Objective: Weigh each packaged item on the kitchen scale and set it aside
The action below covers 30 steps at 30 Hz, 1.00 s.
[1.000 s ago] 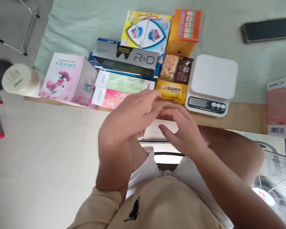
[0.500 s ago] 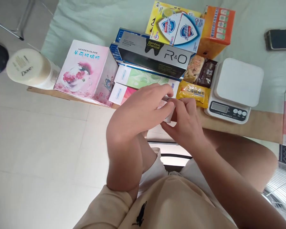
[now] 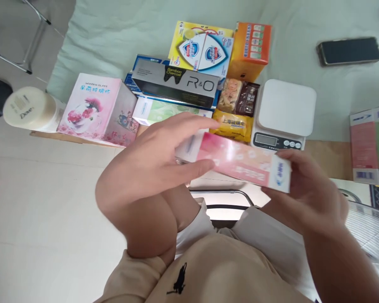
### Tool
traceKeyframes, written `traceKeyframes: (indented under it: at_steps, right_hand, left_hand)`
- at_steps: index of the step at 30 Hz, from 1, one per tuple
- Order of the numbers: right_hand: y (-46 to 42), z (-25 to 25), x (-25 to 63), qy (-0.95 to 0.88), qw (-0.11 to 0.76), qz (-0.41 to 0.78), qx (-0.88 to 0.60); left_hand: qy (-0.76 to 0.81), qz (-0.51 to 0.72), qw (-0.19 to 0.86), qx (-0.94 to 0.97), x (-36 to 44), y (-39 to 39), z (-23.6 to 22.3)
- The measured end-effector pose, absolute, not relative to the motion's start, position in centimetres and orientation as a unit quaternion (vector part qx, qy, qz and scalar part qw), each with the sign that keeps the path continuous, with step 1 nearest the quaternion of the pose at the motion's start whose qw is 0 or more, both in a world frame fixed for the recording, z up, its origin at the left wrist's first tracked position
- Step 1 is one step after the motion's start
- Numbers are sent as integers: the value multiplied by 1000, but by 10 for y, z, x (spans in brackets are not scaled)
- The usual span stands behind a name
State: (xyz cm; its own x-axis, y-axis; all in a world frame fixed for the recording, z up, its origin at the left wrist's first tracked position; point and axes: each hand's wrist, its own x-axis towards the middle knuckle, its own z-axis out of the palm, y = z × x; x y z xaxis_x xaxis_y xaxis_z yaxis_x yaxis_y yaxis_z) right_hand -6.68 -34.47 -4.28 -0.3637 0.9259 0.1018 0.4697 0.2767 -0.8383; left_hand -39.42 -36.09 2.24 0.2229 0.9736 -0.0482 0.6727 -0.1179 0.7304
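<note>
A long pink and white carton (image 3: 236,162) is held level between my hands, near the front edge of the table. My left hand (image 3: 158,151) wraps its left end, thumb on the near side and fingers along the far side. At the carton's right end my right hand (image 3: 312,189) grips the white end panel between thumb and fingers. Just beyond lies a green and white carton (image 3: 173,111), partly hidden by my left hand. A yellow packet (image 3: 233,126) sits behind the held carton.
A white digital scale (image 3: 286,109) stands right of the packets. Behind are a grey-black R&O box (image 3: 177,82), soap boxes (image 3: 202,48) and an orange box (image 3: 251,50). Left are a pink glass box (image 3: 91,109) and a Dove jar (image 3: 31,109). A phone (image 3: 349,51) lies far right.
The pink carton, earlier lying in front of the green one, is now raised clear and shifted right. My right hand has moved right to its end. The view has shifted right.
</note>
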Motion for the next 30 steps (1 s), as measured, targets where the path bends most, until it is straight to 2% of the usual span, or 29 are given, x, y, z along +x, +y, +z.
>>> traceKeyframes:
  at_steps: [3,7,11,17,22,27,30]
  right_hand:
    - [-326,-42,-35,-672,411,397,-471]
    - [-272,-55,-33,-635,543,316,-451]
    - [-212,-75,-42,-608,591,257,-463]
    - [-170,-100,-21,-652,565,224,-454]
    - [-167,-114,-7,-629,604,220,-436]
    - [-181,-102,-16,-526,560,301,-565]
    - [-191,-94,-19,-504,534,339,-588]
  left_hand:
    - [538,261,332,730,-379,-350,20]
    - [548,285,303,726,-333,-321,6]
    - [601,321,229,695,-282,-291,-18]
    - [613,350,155,691,-247,-269,-54]
    - [590,408,105,689,-243,-267,-57]
    - [616,384,141,673,-238,-259,-57]
    - [637,356,166,663,-235,-255,-54]
